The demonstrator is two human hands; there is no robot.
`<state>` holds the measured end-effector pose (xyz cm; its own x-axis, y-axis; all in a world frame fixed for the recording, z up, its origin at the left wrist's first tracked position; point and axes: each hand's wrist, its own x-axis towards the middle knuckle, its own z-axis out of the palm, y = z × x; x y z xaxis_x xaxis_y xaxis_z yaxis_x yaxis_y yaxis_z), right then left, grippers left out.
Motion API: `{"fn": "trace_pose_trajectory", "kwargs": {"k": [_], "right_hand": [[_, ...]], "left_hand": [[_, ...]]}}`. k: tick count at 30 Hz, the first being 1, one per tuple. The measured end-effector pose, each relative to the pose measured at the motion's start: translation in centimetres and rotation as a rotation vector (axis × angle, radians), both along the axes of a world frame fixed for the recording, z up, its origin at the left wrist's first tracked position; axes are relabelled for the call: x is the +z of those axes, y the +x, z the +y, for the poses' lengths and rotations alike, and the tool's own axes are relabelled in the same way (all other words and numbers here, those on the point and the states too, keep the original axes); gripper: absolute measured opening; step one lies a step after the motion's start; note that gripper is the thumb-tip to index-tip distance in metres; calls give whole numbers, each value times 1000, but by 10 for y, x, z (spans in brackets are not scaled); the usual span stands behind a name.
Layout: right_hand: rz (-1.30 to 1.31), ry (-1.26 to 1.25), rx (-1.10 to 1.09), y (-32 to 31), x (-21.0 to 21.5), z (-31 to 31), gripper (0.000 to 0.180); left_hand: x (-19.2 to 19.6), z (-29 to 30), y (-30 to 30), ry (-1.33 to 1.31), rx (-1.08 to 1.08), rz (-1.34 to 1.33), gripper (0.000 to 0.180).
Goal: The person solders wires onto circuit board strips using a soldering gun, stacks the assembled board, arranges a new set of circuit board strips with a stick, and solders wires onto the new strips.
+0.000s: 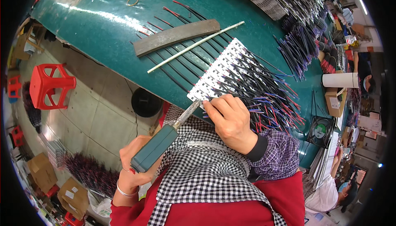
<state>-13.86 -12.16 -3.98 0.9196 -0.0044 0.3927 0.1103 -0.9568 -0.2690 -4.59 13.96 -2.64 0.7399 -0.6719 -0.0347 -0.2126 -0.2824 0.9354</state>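
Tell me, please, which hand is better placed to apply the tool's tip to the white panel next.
Probably the left hand: it grips the green tool, whose tip lies close to the near edge of the white panel. The right hand is at that edge, beside the tip.

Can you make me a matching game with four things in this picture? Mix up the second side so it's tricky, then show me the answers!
Things:
1. Green tool
2. Stool
3. Flat bar
4. Bucket

Matches:
A. Lying across the wires
B. Black and round
C. Red, standing on the floor
D. Held in the left hand

Right pairs: 1-D, 2-C, 3-A, 4-B
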Motion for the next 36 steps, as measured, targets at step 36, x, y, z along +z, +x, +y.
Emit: {"fn": "trace_pose_trajectory", "kwargs": {"k": [36], "right_hand": [[-81,-26,36,0,-3,1,30]], "left_hand": [[14,4,7,75,-38,-2,26]]}}
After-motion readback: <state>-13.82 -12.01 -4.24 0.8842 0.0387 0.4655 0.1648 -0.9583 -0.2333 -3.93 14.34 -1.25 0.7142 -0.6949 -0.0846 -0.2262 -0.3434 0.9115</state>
